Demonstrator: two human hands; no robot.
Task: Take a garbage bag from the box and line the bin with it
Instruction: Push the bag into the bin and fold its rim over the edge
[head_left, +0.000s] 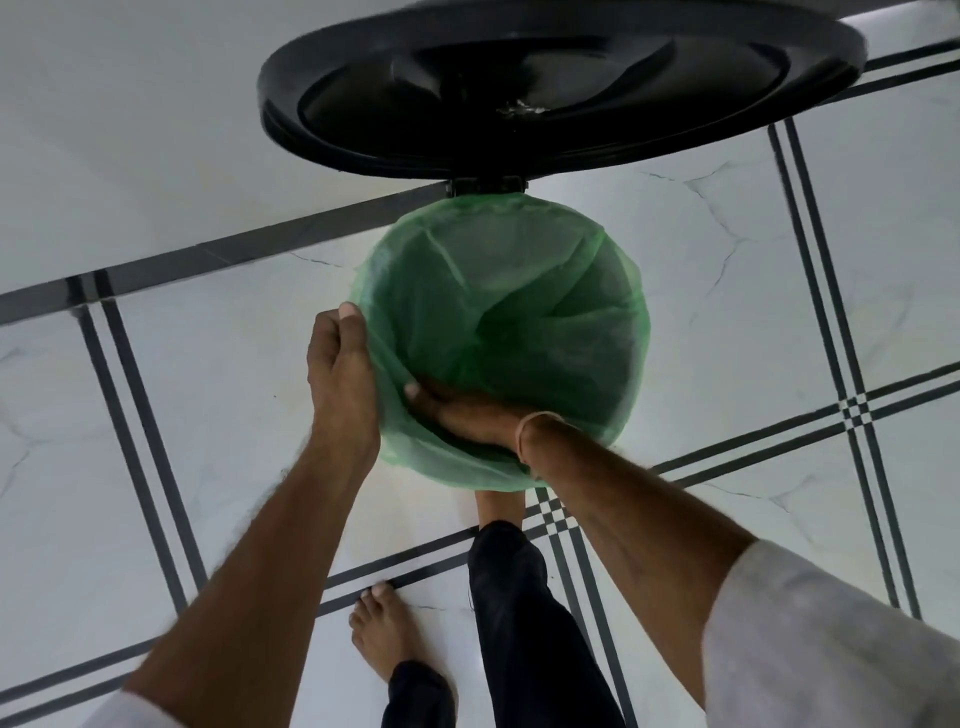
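A translucent green garbage bag (519, 291) is spread inside a round bin and folded over its rim (631, 270) all the way round. The bin's black lid (561, 83) stands raised behind it. My left hand (340, 379) grips the bag's edge at the rim's left side, thumb up. My right hand (462, 413) reaches inside the bin at the near side, fingers flat against the bag's inner wall. The box is not in view.
The bin stands on a white marble-look tiled floor (156, 156) with dark stripe lines. My bare left foot (384, 634) and my right leg in dark trousers (519, 613) are just below the bin, the right foot at its base.
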